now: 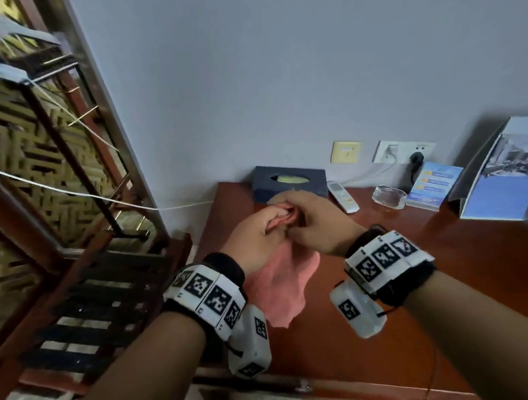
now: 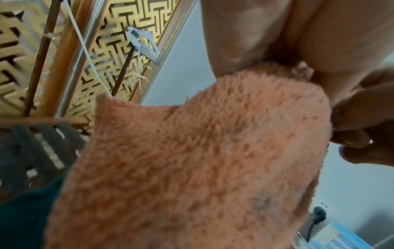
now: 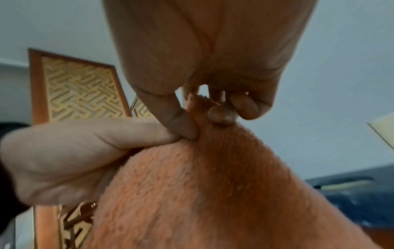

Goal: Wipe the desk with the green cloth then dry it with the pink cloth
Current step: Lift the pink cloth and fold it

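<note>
A fluffy pink cloth (image 1: pixel 283 281) is held up above the near left part of a reddish-brown wooden desk (image 1: pixel 424 268), its top edge bunched and pinched between both hands, the rest hanging loose in soft folds with a ragged lower edge. The left hand (image 1: pixel 253 236) is closed on the bunched edge, and the right hand (image 1: pixel 319 223) pinches the same edge with thumb and fingertips; the exact hold is partly hidden in the head view by the knuckles. In both wrist views most of the picture is filled by the cloth's shaggy pile, so little of the desk can be seen. A dark green patch at the lower left of the left wrist view is too cut off to identify. Behind the hands, against the wall, a dark blue tissue box (image 1: pixel 287 183) stands, with a white remote (image 1: pixel 343 196), a clear glass ashtray (image 1: pixel 388 196) and a blue leaflet (image 1: pixel 433 185) to its right. Bare polished wood lies right of the hands.
</note>
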